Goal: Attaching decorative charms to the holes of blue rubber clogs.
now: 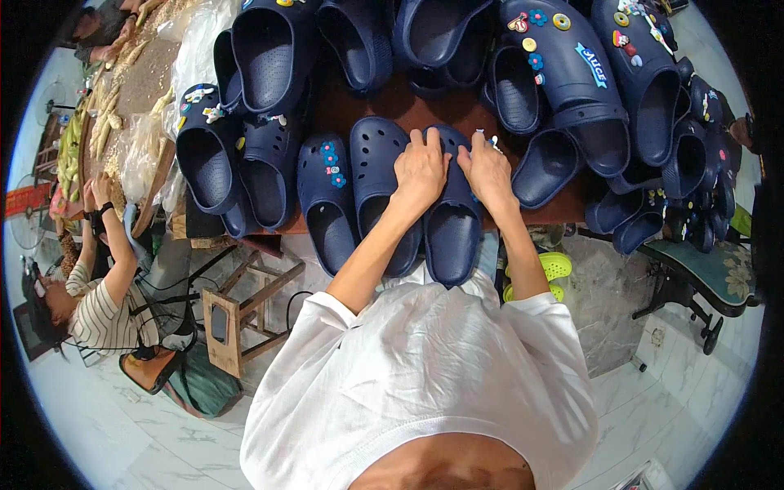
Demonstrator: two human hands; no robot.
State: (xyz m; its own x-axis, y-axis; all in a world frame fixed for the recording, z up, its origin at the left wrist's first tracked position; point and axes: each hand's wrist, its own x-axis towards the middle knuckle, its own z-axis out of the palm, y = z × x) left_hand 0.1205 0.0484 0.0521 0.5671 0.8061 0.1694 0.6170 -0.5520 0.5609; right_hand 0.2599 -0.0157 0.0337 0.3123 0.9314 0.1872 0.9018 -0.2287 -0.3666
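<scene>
Three navy clogs lie side by side in front of me at the table's near edge, toes away from me. My left hand [421,170] is closed with bent fingers on the toe of the rightmost clog [452,233], over its left side. My right hand [487,173] grips the same clog's toe from the right; its fingertips are partly hidden. A small white charm [494,143] shows beside the right fingers. The middle clog [378,159] has open holes and no charms in view. On the left clog [316,200] sit blue flower charms [333,163].
More navy clogs [265,65] surround the brown table [343,114], several on the right [572,73] with colourful charms. A wooden stool [229,327] stands lower left. Another person [110,306] works at a table on the left. Yellow-green clogs [555,265] lie below the table; a chair [702,269] stands right.
</scene>
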